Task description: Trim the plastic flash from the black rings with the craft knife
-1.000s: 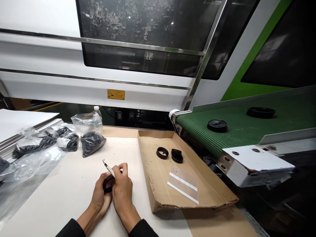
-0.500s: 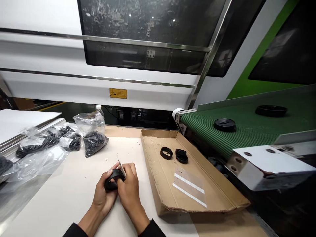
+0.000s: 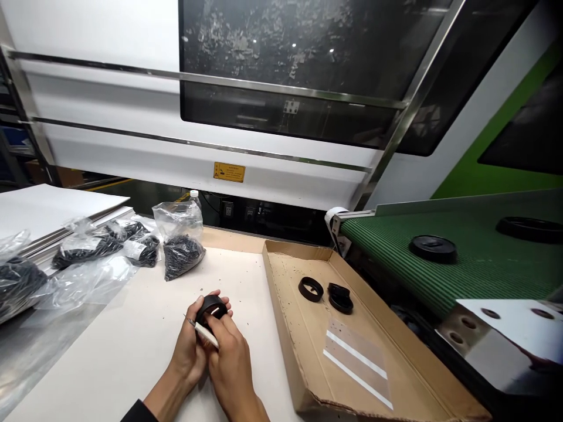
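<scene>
A black plastic ring [image 3: 211, 305] is gripped by my left hand [image 3: 188, 346], fingers wrapped round its side, above the white work surface. My right hand [image 3: 231, 354] is closed on a white-handled deburring tool [image 3: 206, 335], whose thin metal tip points left beside the ring's near edge. Fingers of the right hand also reach the ring's opening, hiding part of it. In the cardboard tray [image 3: 285, 328] to the right lie another black ring [image 3: 310, 289] and a pair of black round parts [image 3: 340, 299] stacked together.
A clear sheet with white strips [image 3: 358, 363] lies in the tray. Black round parts [image 3: 433, 248] sit on the green conveyor belt [image 3: 391, 234] at the right. Bags of black pieces [image 3: 182, 255] stand at the left, before a bottle [image 3: 194, 199]. Small dark scraps dot the surface.
The view has shifted, so the scene sits lower and further right. The ring has been turned in my hands, and the tool has swung from pointing up to pointing left across the ring's near side.
</scene>
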`<state>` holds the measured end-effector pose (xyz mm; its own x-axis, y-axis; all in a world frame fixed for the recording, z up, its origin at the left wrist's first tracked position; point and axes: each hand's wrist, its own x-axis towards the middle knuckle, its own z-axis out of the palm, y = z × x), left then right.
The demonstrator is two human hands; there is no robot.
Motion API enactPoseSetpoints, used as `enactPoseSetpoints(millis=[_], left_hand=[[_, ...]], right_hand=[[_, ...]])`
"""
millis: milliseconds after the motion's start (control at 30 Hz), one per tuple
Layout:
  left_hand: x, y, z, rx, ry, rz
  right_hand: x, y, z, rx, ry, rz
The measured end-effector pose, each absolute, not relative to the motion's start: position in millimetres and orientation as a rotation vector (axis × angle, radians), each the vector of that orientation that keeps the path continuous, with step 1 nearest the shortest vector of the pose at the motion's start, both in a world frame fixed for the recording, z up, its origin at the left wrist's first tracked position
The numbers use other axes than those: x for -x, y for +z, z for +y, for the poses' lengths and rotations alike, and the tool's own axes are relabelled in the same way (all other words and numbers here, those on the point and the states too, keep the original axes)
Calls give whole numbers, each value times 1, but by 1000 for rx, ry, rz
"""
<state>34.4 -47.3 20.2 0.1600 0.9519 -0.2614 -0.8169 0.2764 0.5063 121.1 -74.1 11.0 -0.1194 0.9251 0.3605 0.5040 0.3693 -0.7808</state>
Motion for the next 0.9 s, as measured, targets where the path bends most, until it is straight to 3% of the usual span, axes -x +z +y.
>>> enactPoseSetpoints(millis=[233, 733, 900], left_hand=[[-35, 23, -46, -407, 1292, 573], [-41, 8, -33, -237, 1406, 645], [-23, 19, -24, -141, 1496, 524]], right_hand=[[-130, 3, -68, 1271, 702, -1799], [-121, -46, -54, 1318, 336, -1797], [-125, -24, -55, 1301, 648, -1521]])
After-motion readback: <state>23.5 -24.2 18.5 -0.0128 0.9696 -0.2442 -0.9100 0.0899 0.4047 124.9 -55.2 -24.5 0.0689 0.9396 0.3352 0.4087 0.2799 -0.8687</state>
